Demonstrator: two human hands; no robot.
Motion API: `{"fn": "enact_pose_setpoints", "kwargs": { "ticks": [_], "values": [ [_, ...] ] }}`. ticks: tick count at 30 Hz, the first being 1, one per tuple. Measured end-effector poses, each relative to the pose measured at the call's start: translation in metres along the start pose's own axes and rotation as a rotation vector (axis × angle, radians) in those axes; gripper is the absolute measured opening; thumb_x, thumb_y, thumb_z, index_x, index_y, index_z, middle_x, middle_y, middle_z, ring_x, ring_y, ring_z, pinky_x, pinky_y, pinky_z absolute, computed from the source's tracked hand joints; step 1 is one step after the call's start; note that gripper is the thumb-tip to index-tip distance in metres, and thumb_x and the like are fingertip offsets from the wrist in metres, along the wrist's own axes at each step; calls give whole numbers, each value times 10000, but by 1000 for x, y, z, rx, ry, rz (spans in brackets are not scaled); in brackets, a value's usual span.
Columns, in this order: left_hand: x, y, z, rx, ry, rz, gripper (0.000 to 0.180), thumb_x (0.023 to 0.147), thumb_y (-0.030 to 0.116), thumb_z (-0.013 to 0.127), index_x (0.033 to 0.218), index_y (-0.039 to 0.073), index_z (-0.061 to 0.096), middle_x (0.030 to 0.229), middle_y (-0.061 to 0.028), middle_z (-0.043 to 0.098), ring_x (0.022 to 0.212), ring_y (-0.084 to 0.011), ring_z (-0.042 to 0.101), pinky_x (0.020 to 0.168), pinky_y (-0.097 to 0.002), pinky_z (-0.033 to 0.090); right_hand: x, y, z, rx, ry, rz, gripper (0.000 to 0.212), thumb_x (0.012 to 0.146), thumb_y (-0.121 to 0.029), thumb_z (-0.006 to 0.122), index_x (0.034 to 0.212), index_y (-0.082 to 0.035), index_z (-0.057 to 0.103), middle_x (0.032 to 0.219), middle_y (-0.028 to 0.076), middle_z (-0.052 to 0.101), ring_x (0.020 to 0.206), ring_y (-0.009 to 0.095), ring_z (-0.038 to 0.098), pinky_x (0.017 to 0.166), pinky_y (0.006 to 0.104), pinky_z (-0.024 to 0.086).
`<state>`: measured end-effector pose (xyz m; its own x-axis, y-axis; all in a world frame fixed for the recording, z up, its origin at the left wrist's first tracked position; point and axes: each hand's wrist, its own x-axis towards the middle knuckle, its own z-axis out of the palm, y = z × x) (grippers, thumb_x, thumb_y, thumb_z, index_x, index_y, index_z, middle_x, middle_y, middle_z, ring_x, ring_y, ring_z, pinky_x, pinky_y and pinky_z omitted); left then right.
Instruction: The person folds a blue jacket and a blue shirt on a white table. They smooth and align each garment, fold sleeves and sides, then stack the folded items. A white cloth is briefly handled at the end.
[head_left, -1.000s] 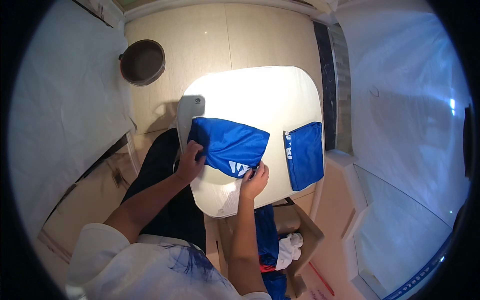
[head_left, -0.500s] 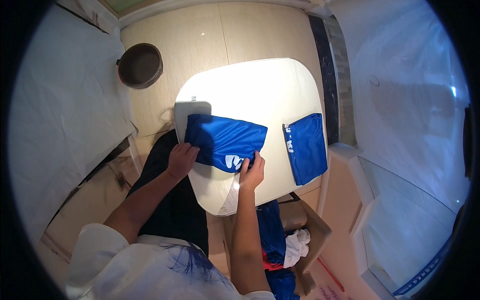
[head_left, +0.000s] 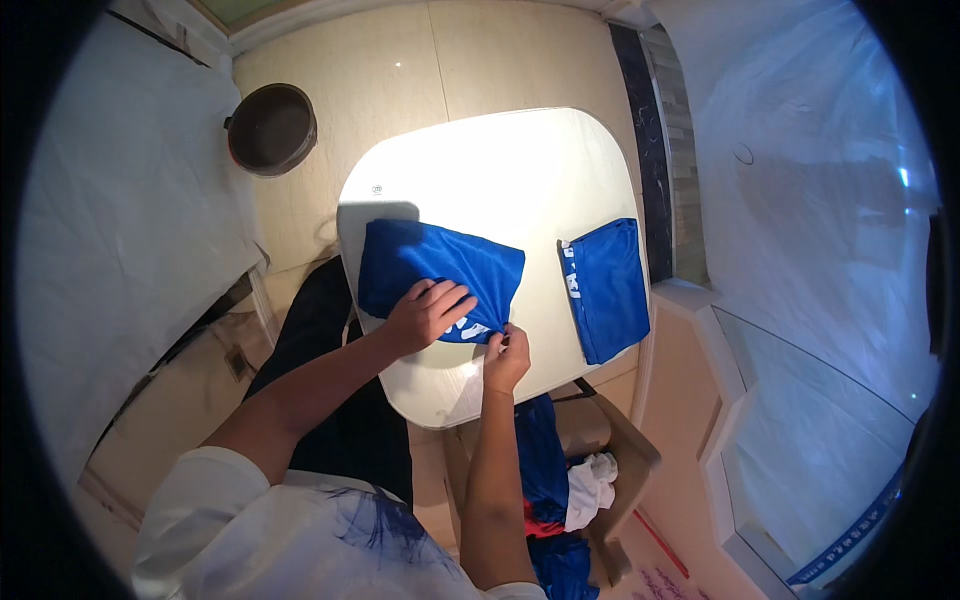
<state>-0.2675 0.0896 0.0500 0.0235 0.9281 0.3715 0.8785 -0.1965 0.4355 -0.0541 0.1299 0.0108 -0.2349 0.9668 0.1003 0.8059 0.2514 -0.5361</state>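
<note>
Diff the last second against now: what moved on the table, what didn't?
The left hand slid from the near left edge of the blue garment onto its top, pressing it flat. The right hand kept pinching the near right corner and shifted slightly right. The second folded blue garment stayed at the right side of the white table; the dark round bin and the box of clothes did not move.

I count two blue cloths on one white desk: one cloth under my two hands, left and right, and one folded cloth well apart to the right. One dark round bin stands on the floor. One cardboard box below the desk holds more clothes, number unclear.
</note>
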Motion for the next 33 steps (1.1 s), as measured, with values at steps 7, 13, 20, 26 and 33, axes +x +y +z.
{"fn": "enact_pose_setpoints", "kwargs": {
  "ticks": [7,13,20,26,33],
  "values": [
    [-2,0,28,-143,-150,89,232,811,147,576,999,73,689,971,-60,621,870,-195,566,771,-327,415,-22,14,-2,-33,-7,24,128,776,-26,632,904,-19,631,787,118,621,649,254,612,602,352,506],
    [-17,16,32,-186,-177,173,70,796,160,579,821,109,619,812,-32,537,813,-184,531,739,-321,400,-27,13,-4,-60,-37,-20,122,772,-31,620,894,-28,628,798,110,611,685,264,612,608,371,503],
    [-47,0,23,42,-190,102,89,800,182,581,858,122,611,932,-44,588,923,-209,548,875,-371,429,-30,10,-12,-127,-109,-91,110,787,-91,618,873,-25,635,869,120,616,822,316,598,707,406,499],
    [-59,-28,-3,104,-144,-1,188,793,188,605,962,114,639,1028,-56,597,998,-229,553,894,-405,440,-18,-3,-1,-158,-115,-7,233,870,-220,645,778,-6,636,819,133,604,787,328,578,693,422,476],
    [-87,-29,-15,-32,-290,112,197,795,183,603,980,127,643,1040,-51,584,985,-226,560,835,-386,463,4,-23,12,-17,-118,299,200,832,-151,722,881,14,620,823,131,606,752,286,579,684,386,478]
  ]
}}
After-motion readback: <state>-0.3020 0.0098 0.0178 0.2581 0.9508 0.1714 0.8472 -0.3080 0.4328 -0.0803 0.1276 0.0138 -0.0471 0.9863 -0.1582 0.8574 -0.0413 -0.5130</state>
